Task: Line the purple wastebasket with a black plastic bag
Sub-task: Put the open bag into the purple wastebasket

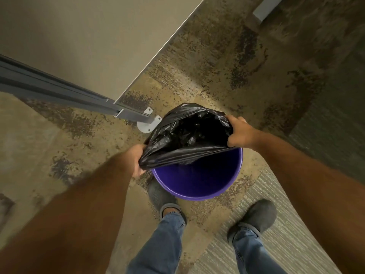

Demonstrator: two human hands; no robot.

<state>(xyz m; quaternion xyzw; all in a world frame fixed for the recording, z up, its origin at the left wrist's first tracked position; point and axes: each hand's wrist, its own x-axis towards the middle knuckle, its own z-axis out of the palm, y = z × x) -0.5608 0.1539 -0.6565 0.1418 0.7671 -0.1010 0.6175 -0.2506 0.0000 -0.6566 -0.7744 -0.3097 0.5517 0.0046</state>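
Note:
A round purple wastebasket (197,192) stands on the carpet just ahead of my feet. A black plastic bag (187,135) is held open over its far half, mouth toward me, with its body hanging down inside. My left hand (137,159) grips the bag's rim at the left edge. My right hand (240,135) grips the rim at the right, above the basket's right side. The near half of the basket's purple inside is bare. The basket's far rim is hidden by the bag.
A beige partition panel (88,36) with a grey post (59,91) and a white floor bracket (149,123) stands just left of the basket. My two dark shoes (256,216) and jeans are close behind it. Mottled carpet lies all around.

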